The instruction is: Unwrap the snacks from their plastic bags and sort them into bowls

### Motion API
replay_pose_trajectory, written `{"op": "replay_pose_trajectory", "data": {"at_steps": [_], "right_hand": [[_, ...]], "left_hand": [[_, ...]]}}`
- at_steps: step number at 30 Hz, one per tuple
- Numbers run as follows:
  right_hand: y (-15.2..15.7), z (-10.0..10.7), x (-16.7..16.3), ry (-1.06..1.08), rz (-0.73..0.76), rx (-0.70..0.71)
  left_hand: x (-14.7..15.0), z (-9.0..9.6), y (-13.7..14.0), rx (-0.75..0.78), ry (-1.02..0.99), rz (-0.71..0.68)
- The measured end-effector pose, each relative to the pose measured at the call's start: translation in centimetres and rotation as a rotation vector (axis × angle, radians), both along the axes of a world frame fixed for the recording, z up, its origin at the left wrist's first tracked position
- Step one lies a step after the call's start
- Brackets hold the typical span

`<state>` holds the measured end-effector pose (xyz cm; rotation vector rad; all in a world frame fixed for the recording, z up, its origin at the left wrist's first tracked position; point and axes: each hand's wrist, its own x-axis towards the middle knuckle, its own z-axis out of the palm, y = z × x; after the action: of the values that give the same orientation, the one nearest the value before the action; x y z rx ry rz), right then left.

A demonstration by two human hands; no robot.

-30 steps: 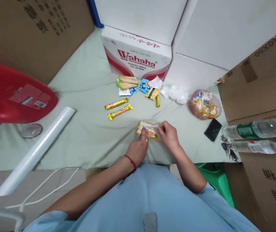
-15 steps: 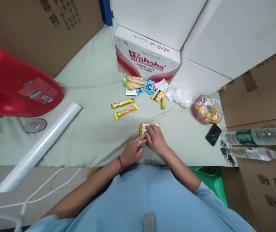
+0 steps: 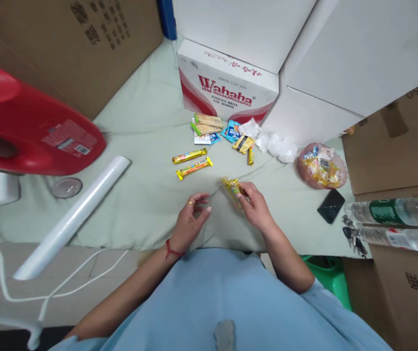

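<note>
Yellow crinkly snack packet (image 3: 232, 188) sits pinched in the fingertips of the right hand (image 3: 256, 208), held just above the pale green cloth-covered bench (image 3: 139, 195). The left hand (image 3: 190, 220) is near it but apart, fingers loosely curled, thumb and forefinger close together; whether they grip clear film I cannot tell. Farther along the bench lie two long yellow wrapped bars (image 3: 192, 163) side by side, and beyond them a small heap of assorted sachets (image 3: 227, 132) before the red and white Wahaha carton (image 3: 227, 87). A black phone (image 3: 331, 205) lies to the right.
</note>
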<state>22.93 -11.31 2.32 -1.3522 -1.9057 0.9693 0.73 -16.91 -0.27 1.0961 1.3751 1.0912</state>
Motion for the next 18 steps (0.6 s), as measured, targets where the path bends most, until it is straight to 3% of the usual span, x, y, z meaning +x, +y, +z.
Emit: {"op": "replay_pose_trajectory", "data": {"at_steps": [3,6,10,13,15,18], "right_hand": [[-0.7,0.4,0.3,0.359,0.055,-0.312],[-2.1,-0.6,-0.4,0.517,0.082,-0.432],[-4.1,-3.2,-0.7,0.440,-0.014,-0.384],[-4.7,-4.4,0.8,0.367,-0.129,-0.327],[-3.9,-4.0,3.9,0.346,-0.224,-0.261],[-0.5,-1.4,12.1,0.300,-0.460,-0.048]], "left_hand": [[1.4,0.0,0.7,-0.098,-0.248,-0.064],[2.9,-0.3,1.4,-0.206,-0.341,-0.108],[4.8,-0.5,1.8,-0.273,-0.279,-0.116],[5.8,-0.6,1.7,-0.273,-0.224,-0.218],[5.9,-0.5,1.6,-0.232,-0.190,-0.261],[4.7,-0.2,1.5,-0.184,-0.117,-0.249]]}}
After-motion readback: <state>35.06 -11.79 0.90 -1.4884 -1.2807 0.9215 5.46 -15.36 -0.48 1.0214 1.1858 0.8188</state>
